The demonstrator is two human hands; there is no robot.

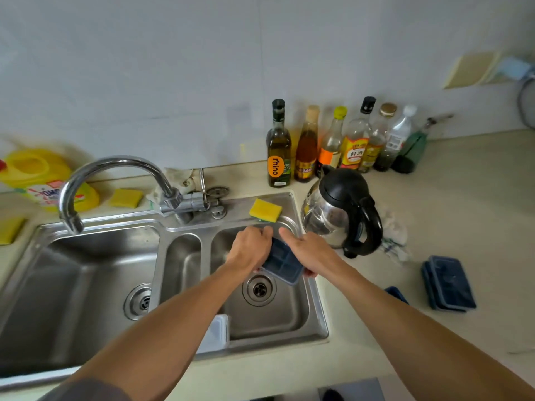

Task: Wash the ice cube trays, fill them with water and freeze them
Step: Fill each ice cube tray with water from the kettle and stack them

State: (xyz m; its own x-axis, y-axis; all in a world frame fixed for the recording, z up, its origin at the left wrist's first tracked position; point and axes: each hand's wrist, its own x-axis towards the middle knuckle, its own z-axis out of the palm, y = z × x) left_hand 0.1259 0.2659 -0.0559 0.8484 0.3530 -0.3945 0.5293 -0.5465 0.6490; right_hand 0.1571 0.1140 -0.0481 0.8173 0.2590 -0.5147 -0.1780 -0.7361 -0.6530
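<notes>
Basin (291, 321): small right-hand one, with the drain (259, 289) at its centre and steel walls close all round.
Tray (283, 263): dark blue, tilted, held in the air over the drain.
Left hand (250, 250): fingers curled round the tray's 10 o'clock edge.
Right hand (308, 251): laid over the 3 o'clock edge with one finger straight and fingertips showing beneath, so it reads as a grip.
Slip risk: once wet, the tray could slide out and knock the rim.
Stack (448, 282): more trays on the counter at 3 o'clock, well apart.
Kettle (344, 209): just beside the basin at 2 o'clock, where a right-arm swing could hit it.
Sponge (265, 209): on the rim at 12 o'clock.
Tap (115, 169): its spout hangs over the big basin (72, 285) at 9 o'clock, well away from the tray.
Room: most at 9 o'clock.
</notes>
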